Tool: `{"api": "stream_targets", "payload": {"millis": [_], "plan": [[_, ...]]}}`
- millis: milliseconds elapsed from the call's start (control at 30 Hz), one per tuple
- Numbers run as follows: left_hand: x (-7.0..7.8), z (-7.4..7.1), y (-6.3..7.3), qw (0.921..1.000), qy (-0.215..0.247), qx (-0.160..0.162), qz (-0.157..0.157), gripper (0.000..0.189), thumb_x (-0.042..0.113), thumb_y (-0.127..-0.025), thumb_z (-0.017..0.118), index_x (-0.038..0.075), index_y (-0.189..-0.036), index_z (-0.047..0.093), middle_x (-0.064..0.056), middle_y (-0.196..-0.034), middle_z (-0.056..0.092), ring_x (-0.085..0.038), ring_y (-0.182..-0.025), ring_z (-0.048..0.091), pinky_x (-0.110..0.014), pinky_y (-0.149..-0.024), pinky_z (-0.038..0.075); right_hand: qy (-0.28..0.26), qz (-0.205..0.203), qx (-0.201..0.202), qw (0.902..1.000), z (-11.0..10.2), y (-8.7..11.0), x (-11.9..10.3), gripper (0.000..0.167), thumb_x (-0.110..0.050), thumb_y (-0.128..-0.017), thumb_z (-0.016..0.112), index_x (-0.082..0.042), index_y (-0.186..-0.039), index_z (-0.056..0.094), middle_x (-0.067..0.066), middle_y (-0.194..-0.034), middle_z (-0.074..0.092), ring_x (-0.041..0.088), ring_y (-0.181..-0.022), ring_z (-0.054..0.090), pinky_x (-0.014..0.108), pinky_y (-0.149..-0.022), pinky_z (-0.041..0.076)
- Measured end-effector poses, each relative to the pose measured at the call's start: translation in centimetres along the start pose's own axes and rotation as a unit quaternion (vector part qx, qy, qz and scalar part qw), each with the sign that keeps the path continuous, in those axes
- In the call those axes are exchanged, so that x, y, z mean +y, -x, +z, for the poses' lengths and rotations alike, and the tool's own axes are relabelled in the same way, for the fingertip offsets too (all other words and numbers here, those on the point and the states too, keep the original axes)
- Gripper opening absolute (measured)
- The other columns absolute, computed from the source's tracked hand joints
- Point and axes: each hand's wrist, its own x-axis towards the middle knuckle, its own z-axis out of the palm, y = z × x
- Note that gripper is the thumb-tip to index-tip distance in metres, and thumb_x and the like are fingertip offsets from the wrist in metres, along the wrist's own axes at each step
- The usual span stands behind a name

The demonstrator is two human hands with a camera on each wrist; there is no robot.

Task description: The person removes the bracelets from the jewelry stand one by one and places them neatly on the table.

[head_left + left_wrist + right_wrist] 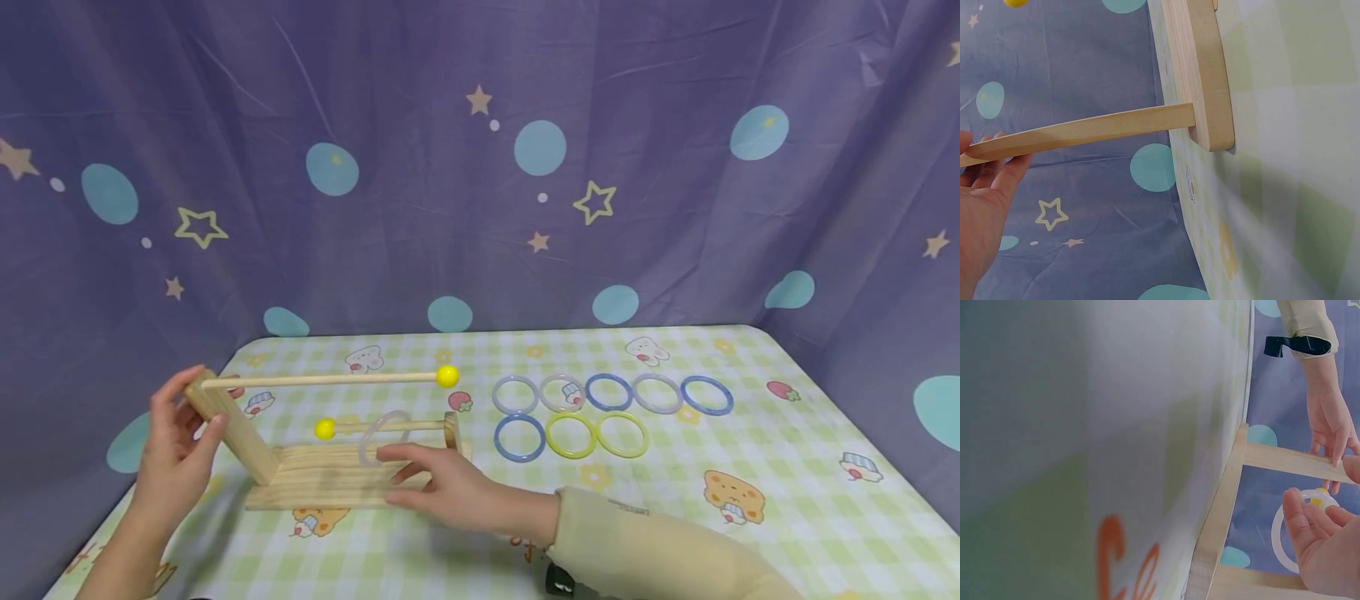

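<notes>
A wooden stand has a base (330, 483), a tall post (238, 433) and a short post (452, 431). Near the top of the tall post my left hand (176, 446) grips the wood between thumb and fingers. From that post an upper rod (322, 380) runs right to a yellow ball (447, 377). The lower rod (423, 426) points left from the short post and ends in another yellow ball (325, 429). A clear ring (367, 446) encircles the lower rod, tilted. My right hand (450, 487) is beside it, thumb and index finger apart, fingertips close to its edge; contact is unclear.
Right of the stand lie several rings in two rows, including a clear ring (515, 377), a blue ring (520, 459) and a yellow ring (572, 457). They rest on a checked tablecloth (660, 533). A purple curtain (450, 208) hangs behind the table.
</notes>
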Motion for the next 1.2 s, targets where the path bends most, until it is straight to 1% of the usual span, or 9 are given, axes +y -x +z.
{"api": "stream_targets", "payload": {"millis": [167,333,467,600,700,800,933,1067,1200], "plan": [[0.0,0.1,0.1,1.0000,-0.004,0.003,0.001,0.066,-0.028,-0.088,0.034,-0.003,-0.147,0.019,-0.004,-0.133,0.042,-0.006,-0.117,0.052,-0.011,-0.087,0.044,0.023,-0.011,-0.001,0.9997,0.6,-0.7,-0.1,0.047,-0.014,-0.095,0.064,-0.012,-0.140,0.051,-0.002,-0.139,0.053,0.002,-0.105,0.060,0.015,-0.071,0.052],[0.1,0.1,-0.1,0.9999,0.004,-0.002,0.009,0.065,-0.028,-0.088,0.034,-0.004,-0.147,0.018,-0.002,-0.133,0.042,-0.007,-0.117,0.052,-0.011,-0.088,0.043,0.034,-0.005,-0.003,0.9994,0.8,-1.2,-0.2,0.042,-0.016,-0.096,0.064,-0.014,-0.137,0.053,-0.003,-0.134,0.057,-0.002,-0.101,0.060,0.014,-0.071,0.051],[0.1,0.1,-0.1,0.9999,0.009,-0.005,0.008,0.065,-0.027,-0.088,0.034,-0.003,-0.147,0.018,-0.002,-0.133,0.041,-0.007,-0.117,0.052,-0.011,-0.089,0.043,0.037,0.001,0.007,0.9993,0.9,-1.5,-0.2,0.030,-0.017,-0.095,0.065,-0.013,-0.124,0.060,-0.004,-0.122,0.063,-0.004,-0.092,0.059,0.015,-0.069,0.051],[0.2,0.1,0.0,1.0000,0.006,-0.003,0.001,0.065,-0.027,-0.088,0.034,-0.003,-0.147,0.018,-0.002,-0.133,0.042,-0.006,-0.117,0.052,-0.011,-0.088,0.043,0.034,0.003,0.024,0.9991,1.0,-1.7,-0.1,0.017,-0.019,-0.097,0.062,-0.010,-0.111,0.064,-0.005,-0.105,0.067,-0.003,-0.083,0.060,0.015,-0.063,0.050],[0.2,0.1,0.0,1.0000,0.005,-0.001,-0.002,0.065,-0.027,-0.088,0.034,-0.003,-0.147,0.018,-0.002,-0.133,0.042,-0.006,-0.116,0.053,-0.011,-0.088,0.043,0.030,0.000,0.028,0.9992,1.0,-1.8,-0.2,0.016,-0.018,-0.101,0.055,-0.007,-0.107,0.064,-0.001,-0.100,0.069,-0.002,-0.076,0.061,0.016,-0.059,0.048],[0.2,0.1,0.0,1.0000,-0.002,0.002,-0.002,0.066,-0.027,-0.088,0.034,-0.003,-0.147,0.018,-0.003,-0.133,0.042,-0.006,-0.116,0.053,-0.011,-0.088,0.043,0.040,-0.008,0.026,0.9988,1.1,-2.0,-0.1,0.015,-0.017,-0.103,0.050,-0.006,-0.103,0.062,0.002,-0.100,0.069,-0.002,-0.072,0.061,0.016,-0.058,0.047],[0.2,0.2,0.1,0.9999,-0.013,0.005,-0.003,0.067,-0.028,-0.088,0.034,-0.002,-0.147,0.019,-0.002,-0.133,0.042,-0.005,-0.116,0.053,-0.010,-0.087,0.043,0.064,-0.018,0.025,0.9974,1.2,-2.4,-0.1,0.017,-0.018,-0.104,0.047,-0.007,-0.104,0.060,-0.001,-0.097,0.068,-0.005,-0.071,0.059,0.015,-0.059,0.048],[0.1,0.1,0.0,0.9999,-0.011,0.004,0.000,0.066,-0.028,-0.088,0.034,-0.003,-0.147,0.019,-0.001,-0.133,0.042,-0.005,-0.116,0.053,-0.011,-0.088,0.043,0.055,-0.012,0.031,0.9979,1.4,-2.9,-0.3,0.019,-0.018,-0.104,0.047,-0.006,-0.109,0.061,-0.007,-0.091,0.065,-0.004,-0.069,0.059,0.015,-0.062,0.049],[0.2,0.2,0.0,0.9995,-0.030,0.007,-0.005,0.066,-0.028,-0.088,0.034,-0.003,-0.147,0.019,0.001,-0.133,0.042,-0.005,-0.116,0.052,-0.010,-0.087,0.043,0.049,-0.005,0.034,0.9982,1.6,-3.5,-0.5,0.021,-0.018,-0.103,0.049,-0.005,-0.113,0.062,-0.008,-0.090,0.065,-0.004,-0.069,0.059,0.015,-0.063,0.050]]}}
